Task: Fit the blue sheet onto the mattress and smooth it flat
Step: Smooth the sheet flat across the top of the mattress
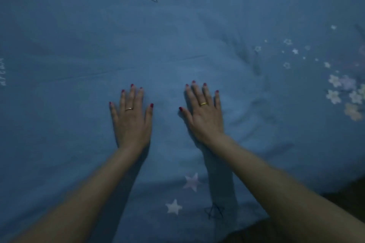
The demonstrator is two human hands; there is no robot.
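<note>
Both palms down, left hand (131, 118) and right hand (203, 114) spread flat on the soft, light blue sheet (177, 45), which should slide and crease easily under pressing.

One blue sheet (177, 49) fills the view. Two hands lie on it: left hand (132, 118) and right hand (204, 114). Two gold rings: one ring (129, 108) on the left, one ring (203, 103) on the right
</note>
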